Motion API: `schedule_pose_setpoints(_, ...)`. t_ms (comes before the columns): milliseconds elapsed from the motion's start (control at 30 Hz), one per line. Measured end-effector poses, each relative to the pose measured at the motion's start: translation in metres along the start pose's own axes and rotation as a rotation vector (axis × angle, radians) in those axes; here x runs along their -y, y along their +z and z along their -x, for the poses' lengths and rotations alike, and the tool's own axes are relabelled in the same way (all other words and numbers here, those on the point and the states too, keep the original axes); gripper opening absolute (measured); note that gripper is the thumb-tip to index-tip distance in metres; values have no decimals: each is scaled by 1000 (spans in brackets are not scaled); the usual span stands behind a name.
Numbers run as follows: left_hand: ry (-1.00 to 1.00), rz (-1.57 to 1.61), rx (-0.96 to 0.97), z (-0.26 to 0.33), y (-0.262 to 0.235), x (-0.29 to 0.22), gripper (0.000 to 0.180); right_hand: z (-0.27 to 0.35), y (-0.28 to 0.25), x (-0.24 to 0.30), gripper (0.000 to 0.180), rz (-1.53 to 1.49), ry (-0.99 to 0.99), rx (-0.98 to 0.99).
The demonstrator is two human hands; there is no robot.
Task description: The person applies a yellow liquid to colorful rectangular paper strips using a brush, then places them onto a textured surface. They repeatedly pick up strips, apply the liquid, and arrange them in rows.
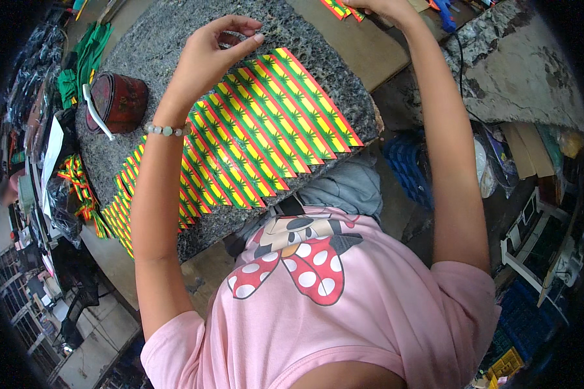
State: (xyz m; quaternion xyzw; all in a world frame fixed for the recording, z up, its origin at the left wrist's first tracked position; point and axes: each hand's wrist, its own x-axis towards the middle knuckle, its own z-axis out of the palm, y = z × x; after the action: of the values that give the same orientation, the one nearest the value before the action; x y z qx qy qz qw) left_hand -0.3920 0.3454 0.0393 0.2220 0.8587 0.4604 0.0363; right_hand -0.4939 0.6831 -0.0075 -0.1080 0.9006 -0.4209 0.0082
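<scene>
Across the grey stone slab (292,29) lies a diagonal row of ribbon strips (259,123), striped red, yellow and green with dark green leaf prints. The strips lie side by side, and their pointed ends make a zigzag edge. Over their far edge hovers my left hand (207,55), a beaded bracelet on its wrist. Its fingers are curved and the thumb stands apart, with nothing visible between them. Reaching to the top edge, my right hand (386,8) has its fingers together at more striped strips (344,9); the frame cuts off part of it.
A dark red tin (120,100) with a white handle-like piece (96,115) stands on the slab's left. Beyond it hang green strips (87,61). A tangle of striped ribbon (79,185) lies left. A dark cord (461,71) runs at the right, near a blue woven item (405,165).
</scene>
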Motion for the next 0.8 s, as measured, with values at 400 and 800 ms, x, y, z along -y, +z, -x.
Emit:
schedule_pose_setpoints(400,-6,34,-28,6,1,-12,29,11,20,13,20,418,-49,-361)
schedule_pose_setpoints(800,-127,243,200,-13,42,-30,41,46,9,52,21,80,-114,-573)
